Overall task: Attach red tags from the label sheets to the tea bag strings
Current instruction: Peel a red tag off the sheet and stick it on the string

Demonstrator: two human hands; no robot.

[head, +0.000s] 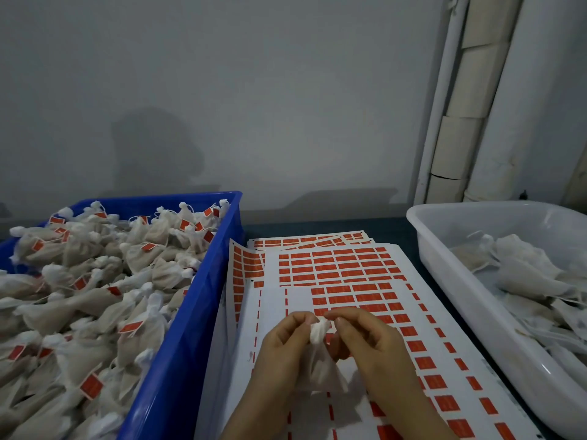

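We pinch the gathered top of one bag (pixel 319 369) between both sets of fingertips. The left fingers (pixel 303 319) curl in from the left and close on the white neck. The right fingers (pixel 338 316) curl in from the right and close on the same neck, so the two sets of tips nearly meet above it. Neither the left hand (pixel 281 342) nor the right hand (pixel 368 341) is spread; both are curled round the bag top. We cannot tell whether a string or a tag lies between the fingertips. The body of the bag hangs below the fingers, between the two palms, just over the sheets (pixel 349 274).

The sheets lie fanned in a loose stack on the table (pixel 409 246), between two containers. Red tags (pixel 327 268) stand in rows on the far part of the sheets. The near part, under the hands, shows mostly bare white backing with narrow red strips.

The blue crate (pixel 190 312) stands just beside the sheets on the left, piled with tagged bags (pixel 79 296). The white tub (pixel 444 281) stands on the right and holds plain bags (pixel 524 274). A grey wall (pixel 254 106) rises behind, with pale pipes (pixel 470 106) at its right.
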